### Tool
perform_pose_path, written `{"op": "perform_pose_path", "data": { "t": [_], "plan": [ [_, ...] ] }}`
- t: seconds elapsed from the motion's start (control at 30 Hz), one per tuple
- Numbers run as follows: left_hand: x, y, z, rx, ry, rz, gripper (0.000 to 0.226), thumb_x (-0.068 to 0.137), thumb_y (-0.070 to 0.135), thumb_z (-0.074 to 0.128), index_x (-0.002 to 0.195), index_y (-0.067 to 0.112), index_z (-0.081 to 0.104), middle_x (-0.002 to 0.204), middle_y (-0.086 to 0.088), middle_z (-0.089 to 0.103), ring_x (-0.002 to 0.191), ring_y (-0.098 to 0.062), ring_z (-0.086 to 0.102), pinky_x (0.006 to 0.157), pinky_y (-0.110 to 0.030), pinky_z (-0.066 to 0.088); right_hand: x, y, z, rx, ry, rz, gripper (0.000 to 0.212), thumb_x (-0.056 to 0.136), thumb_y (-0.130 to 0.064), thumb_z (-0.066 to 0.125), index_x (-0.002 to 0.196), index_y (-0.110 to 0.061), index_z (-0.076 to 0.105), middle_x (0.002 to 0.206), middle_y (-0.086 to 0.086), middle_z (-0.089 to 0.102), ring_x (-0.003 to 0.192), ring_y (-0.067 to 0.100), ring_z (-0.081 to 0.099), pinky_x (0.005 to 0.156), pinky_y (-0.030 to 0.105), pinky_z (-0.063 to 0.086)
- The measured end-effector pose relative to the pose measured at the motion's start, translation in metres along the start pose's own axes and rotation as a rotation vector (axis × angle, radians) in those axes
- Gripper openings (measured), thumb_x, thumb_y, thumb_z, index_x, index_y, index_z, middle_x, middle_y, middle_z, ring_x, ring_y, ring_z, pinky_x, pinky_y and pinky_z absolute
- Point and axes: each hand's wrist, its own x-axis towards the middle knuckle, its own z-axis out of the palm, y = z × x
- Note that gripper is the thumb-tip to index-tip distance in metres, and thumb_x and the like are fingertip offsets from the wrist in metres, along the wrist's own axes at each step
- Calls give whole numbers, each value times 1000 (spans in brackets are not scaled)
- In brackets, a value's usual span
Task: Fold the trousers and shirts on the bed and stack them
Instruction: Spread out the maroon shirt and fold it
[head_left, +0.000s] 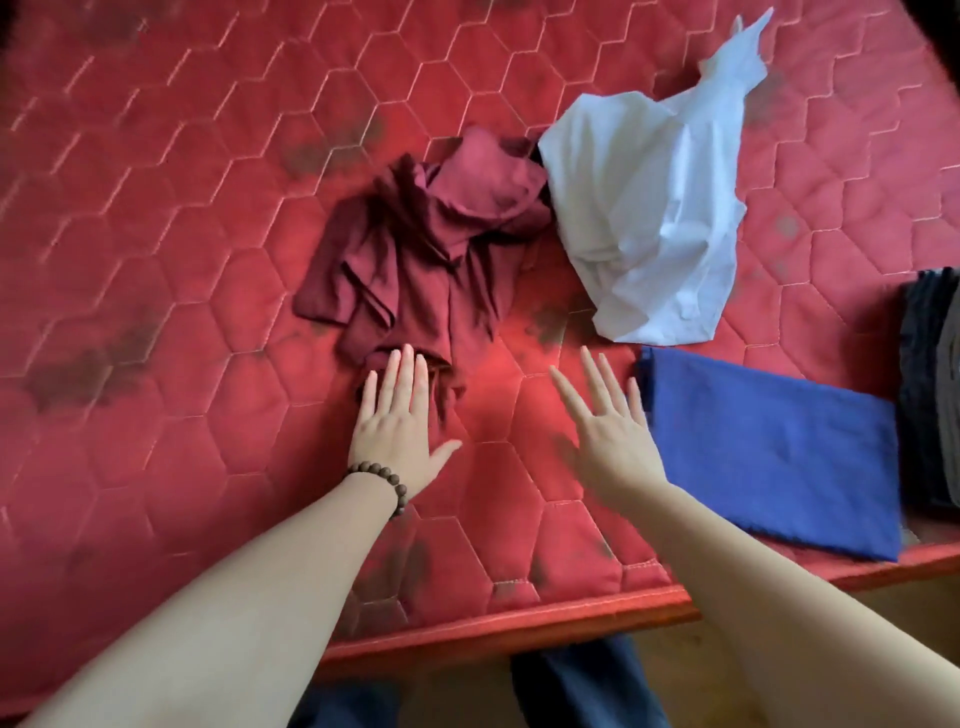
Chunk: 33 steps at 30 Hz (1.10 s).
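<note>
A crumpled maroon shirt (426, 244) lies in the middle of the red quilted mattress (156, 208). Right of it sits a crumpled white shirt (654, 208). A folded blue garment (774, 452) lies flat near the front edge, and a stack of dark folded clothes (930, 384) is at the far right, cut off by the frame. My left hand (400, 426), with a bead bracelet on the wrist, is stretched out with straight fingers, its fingertips at the maroon shirt's near hem. My right hand (608, 421) hovers with spread fingers over bare mattress, left of the blue garment, holding nothing.
The mattress front edge (519, 629) runs across the lower part of the view, with my legs in dark trousers (582, 691) below it. Dark stains mark the mattress. Bare quilted surface spreads to the left and far side.
</note>
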Motion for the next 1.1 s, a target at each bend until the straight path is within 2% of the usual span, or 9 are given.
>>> {"op": "perform_pose_path", "data": {
  "t": [0.1, 0.2, 0.3, 0.43, 0.7, 0.87, 0.97, 1.03, 1.1],
  "plan": [
    [9, -21, 13, -97, -57, 26, 102, 86, 65, 45, 152, 7, -6, 162, -8, -4, 149, -18, -4, 121, -35, 0, 33, -47, 11, 1, -31, -108, 84, 89, -40, 55, 151, -40, -3, 159, 1, -20, 146, 21, -20, 118, 50, -4],
    [7, -32, 25, -158, 1, 63, 86, 90, 49, 46, 153, 9, 2, 162, -6, 2, 149, -15, -1, 119, -30, -1, 62, -84, 26, -27, -83, -192, 90, 89, -45, 58, 149, -42, -8, 160, -1, -18, 147, 23, -16, 118, 50, -2],
    [-6, -54, 37, -194, 50, 89, 82, 91, 44, 47, 153, 9, 7, 162, -5, 6, 149, -15, 3, 118, -29, -3, 73, -117, 41, 25, -136, -195, 82, 91, -41, 57, 151, -41, 1, 162, -1, -5, 148, 22, -9, 119, 49, 1],
    [-33, -102, 48, -182, 37, 147, 82, 90, 48, 44, 153, 10, 7, 162, -5, 7, 149, -14, 2, 120, -30, -3, 60, -166, 61, 118, -50, -170, 67, 91, -27, 58, 149, -36, 26, 161, 2, 13, 149, 24, 2, 120, 44, 3],
    [-114, -226, 56, -150, -70, 245, 101, 81, 69, 44, 153, 8, 8, 161, -8, 6, 149, -18, 2, 119, -33, -2, 16, -302, 102, 126, -74, -145, 73, 88, -16, 52, 151, -36, 20, 161, 4, 6, 148, 23, -5, 120, 40, -7],
    [-162, -290, 68, -128, -205, 349, 118, 73, 78, 44, 150, 11, -15, 155, -1, -24, 145, -16, -22, 118, -31, -13, -6, -363, 121, 47, -95, -204, 73, 87, -15, 55, 150, -34, 24, 160, 9, 12, 148, 28, 1, 119, 42, -4],
    [-171, -305, 65, -292, -156, 341, 93, 83, 37, 65, 153, 13, 8, 161, 0, -1, 149, -14, -2, 118, -25, -9, -6, -380, 119, 73, -63, -184, 61, 84, -13, 58, 141, -29, 46, 151, 14, 34, 142, 33, 22, 118, 46, 12],
    [-171, -306, 51, -485, -90, 242, 69, 83, 16, 65, 146, 11, 37, 153, -6, 35, 142, -20, 30, 117, -26, 14, -1, -385, 110, 84, -43, -163, 45, 86, -18, 59, 131, -27, 58, 135, 10, 51, 128, 33, 39, 112, 44, 24],
    [-166, -307, 31, -639, 15, 126, 52, 79, 8, 67, 130, 10, 56, 131, -7, 57, 122, -25, 52, 104, -32, 36, 7, -388, 92, 158, -62, -153, 32, 89, -21, 58, 121, -22, 64, 117, 6, 58, 111, 31, 48, 101, 40, 33]
  ]
}}
